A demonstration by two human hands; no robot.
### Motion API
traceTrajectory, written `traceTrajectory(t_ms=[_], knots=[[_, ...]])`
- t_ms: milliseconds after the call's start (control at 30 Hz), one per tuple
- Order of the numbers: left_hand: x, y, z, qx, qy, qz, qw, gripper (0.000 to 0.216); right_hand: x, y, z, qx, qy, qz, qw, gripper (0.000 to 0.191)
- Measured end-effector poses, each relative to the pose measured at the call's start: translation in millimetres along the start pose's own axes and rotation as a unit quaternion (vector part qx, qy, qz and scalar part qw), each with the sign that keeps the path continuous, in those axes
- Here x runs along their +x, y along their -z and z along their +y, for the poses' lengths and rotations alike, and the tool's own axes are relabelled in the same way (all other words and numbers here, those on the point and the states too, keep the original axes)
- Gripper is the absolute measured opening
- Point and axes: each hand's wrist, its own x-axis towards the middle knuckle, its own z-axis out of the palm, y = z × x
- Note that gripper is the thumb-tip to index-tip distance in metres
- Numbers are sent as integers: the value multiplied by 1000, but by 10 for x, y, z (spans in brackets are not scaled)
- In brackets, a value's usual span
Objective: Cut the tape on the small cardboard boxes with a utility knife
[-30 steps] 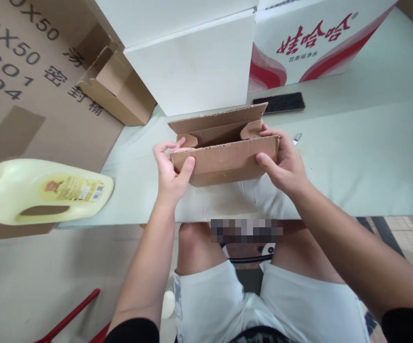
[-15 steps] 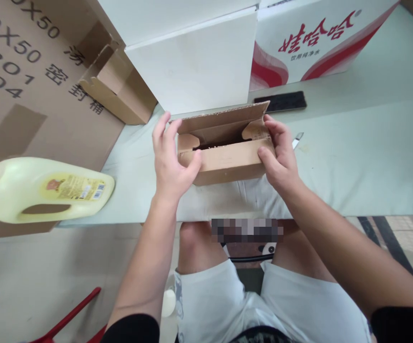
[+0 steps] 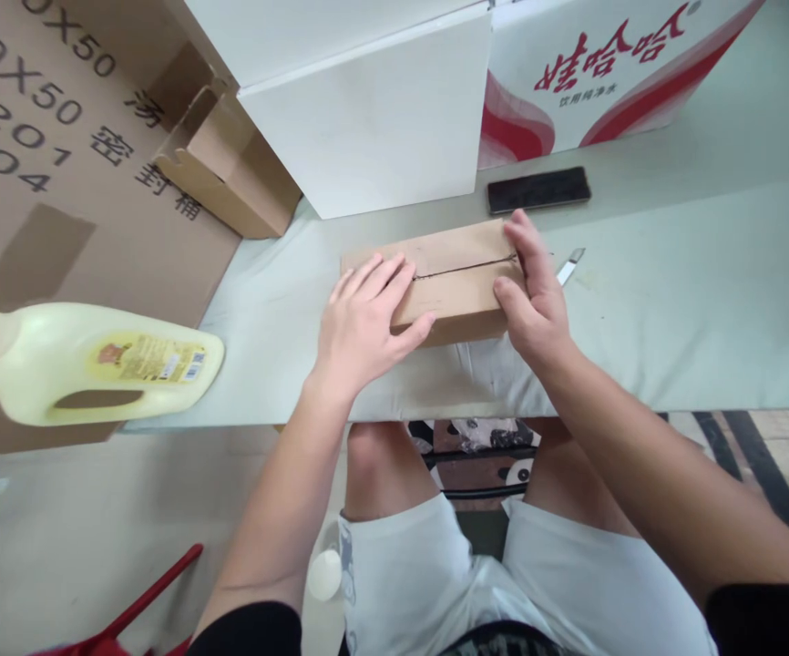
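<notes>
A small brown cardboard box (image 3: 459, 287) rests on the cloth-covered table in front of me, its top flaps folded down and meeting at a narrow dark seam. My left hand (image 3: 367, 314) lies flat over the left part of the top, fingers stretched out and the thumb along the near edge. At the right end, my right hand (image 3: 535, 287) grips the box, thumb in front and fingers behind. Just right of that hand lies a utility knife (image 3: 570, 265), partly hidden by the fingers. Whatever is inside the box is hidden.
Behind the box lie a black phone (image 3: 539, 190), a white box (image 3: 374, 128) and a white-and-red carton (image 3: 606, 82). To the left are a pale yellow jug (image 3: 39, 355), a small open cardboard box (image 3: 237, 173) and a large printed carton (image 3: 18, 210). The table's front edge (image 3: 640, 412) runs above my knees.
The raised far flap has come down, covering the box's opening. My left hand moved right, from the left end onto the top. The right hand stays at the right end.
</notes>
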Motion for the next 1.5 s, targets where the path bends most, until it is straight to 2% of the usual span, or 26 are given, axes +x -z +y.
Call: traceTrajectory(t_ms=[133,300,667,933,1067,1133,1200,1300,1400,1500], knots=[[-41,-87,-30,15,-13,19,1000,73,11,30,-14,-3,-6,-16,1000,35],[-19,-85,-3,20,1,20,1000,74,25,8,42,9,18,15,1000,35],[-3,-156,-23,-1,9,54,998,78,35,43,-4,-3,36,24,999,31],[-16,-109,-14,12,17,19,1000,77,11,-16,-25,21,31,41,998,29],[53,-60,-58,-10,32,16,999,72,12,-21,32,16,35,27,999,30],[104,-41,-92,-40,42,19,998,67,1,-10,111,21,52,19,998,36],[142,-32,-118,-61,50,23,997,64,-28,-4,211,40,57,19,997,52],[160,-31,-130,-72,38,22,996,73,-88,-18,345,73,8,21,997,69],[136,-36,-163,-80,27,14,996,76,-114,-70,425,95,-45,18,994,74],[43,-49,-326,-99,27,40,994,75,-69,-133,480,121,-78,42,989,72]])
